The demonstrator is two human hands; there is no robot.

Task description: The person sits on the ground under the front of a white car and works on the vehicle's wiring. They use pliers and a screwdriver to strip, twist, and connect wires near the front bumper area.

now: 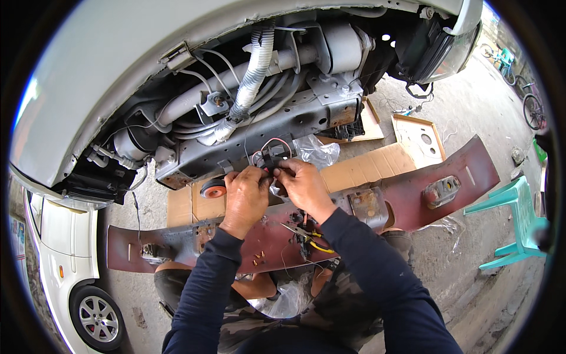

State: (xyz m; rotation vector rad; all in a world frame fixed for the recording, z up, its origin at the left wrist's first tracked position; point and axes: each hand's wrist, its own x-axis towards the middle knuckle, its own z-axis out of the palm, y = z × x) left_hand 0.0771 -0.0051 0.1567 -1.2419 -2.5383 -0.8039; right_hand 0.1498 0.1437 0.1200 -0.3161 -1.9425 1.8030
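Note:
Between my two hands, thin red and white wires (pixel 276 140) loop up around a small black piece (pixel 267 159), whose kind I cannot make out. My left hand (pixel 246 193) is closed, with fingertips pinching at the wires. From the other side my right hand (pixel 306 187) pinches them between thumb and forefinger. Below the hands, a long maroon panel (pixel 407 203) like a car bumper lies across my legs. Pliers with yellow handles (pixel 318 243) rest on it, and several small brass-coloured pieces (pixel 258 258) lie nearby. A round black and orange part (pixel 214 189) sits beside my left hand.
A white vehicle's front (pixel 106 76) overhangs the work, with its grey crossmember (pixel 277 124) and corrugated hose (pixel 257 65) exposed. Flattened cardboard (pixel 365 168) and clear plastic (pixel 316 150) lie beneath. A green plastic chair (pixel 519 218) stands right; a white car (pixel 65 253) is left.

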